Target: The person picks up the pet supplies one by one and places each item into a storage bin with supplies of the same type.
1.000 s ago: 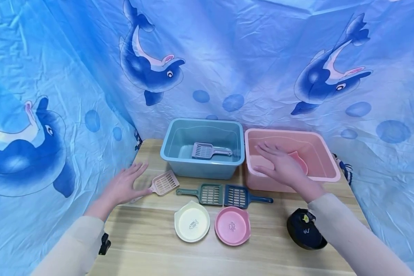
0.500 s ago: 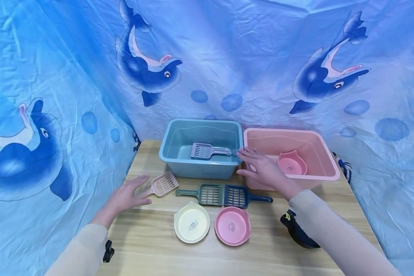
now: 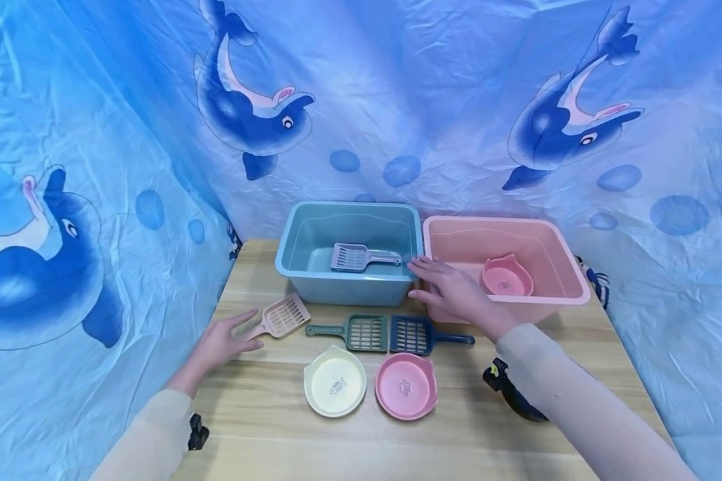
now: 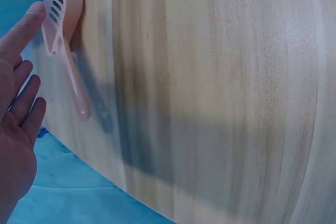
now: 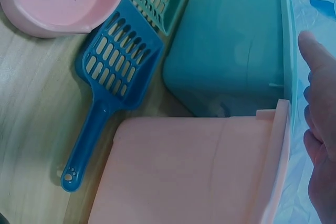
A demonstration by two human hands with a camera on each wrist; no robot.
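Note:
My left hand (image 3: 219, 342) hovers over the handle end of a pale pink litter scoop (image 3: 285, 316), fingers spread. In the left wrist view the scoop (image 4: 65, 40) lies apart from the palm, and nothing is held. My right hand (image 3: 454, 292) hangs with loosely extended fingers over the adjoining corners of a blue litter tray (image 3: 349, 289) and a pink litter tray (image 3: 562, 267). Whether its fingertips touch a rim, I cannot tell. Inside the blue tray lies a greyish-purple litter scoop (image 3: 350, 258). A pink cat-eared bowl (image 3: 507, 276) sits in the pink tray.
In front of the trays lie a green scoop (image 3: 367, 333) and a dark blue scoop (image 3: 412, 335). A cream bowl (image 3: 335, 382) and a pink bowl (image 3: 406, 387) stand nearer. My right sleeve partly covers a black bowl (image 3: 520, 404). Blue curtain (image 3: 361, 100) borders the table.
My right hand has moved left from over the pink tray to the corner between the trays, uncovering the bowl inside. The left hand has shifted slightly down. The objects stay in place.

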